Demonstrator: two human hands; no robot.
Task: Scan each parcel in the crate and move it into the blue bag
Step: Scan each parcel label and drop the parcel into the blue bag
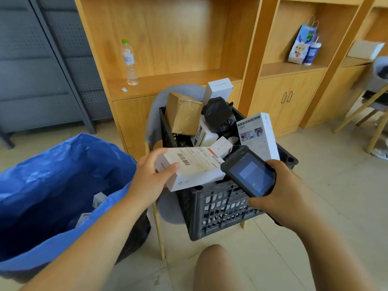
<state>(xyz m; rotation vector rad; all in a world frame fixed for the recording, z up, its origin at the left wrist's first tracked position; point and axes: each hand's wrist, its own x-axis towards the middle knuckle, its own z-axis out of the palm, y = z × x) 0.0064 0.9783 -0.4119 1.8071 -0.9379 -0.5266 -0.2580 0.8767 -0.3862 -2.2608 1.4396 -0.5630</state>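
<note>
A black plastic crate (218,208) stands on a grey chair, filled with several parcels: a brown taped box (183,114), a black bagged parcel (218,114), a tall white printed box (259,135). My left hand (150,177) grips a flat white box (193,168) with a barcode label, held over the crate's near left corner. My right hand (281,190) holds a black handheld scanner (248,171), its screen lit and its top end touching the box's right end. The open blue bag (52,185) stands at the left with a couple of small parcels inside.
Wooden shelving (174,80) stands behind the crate, with a water bottle (129,61) on it. A paper gift bag (302,43) sits in the right shelf bay. Grey metal lockers fill the far left. Another chair stands at the right edge. My knee shows at the bottom.
</note>
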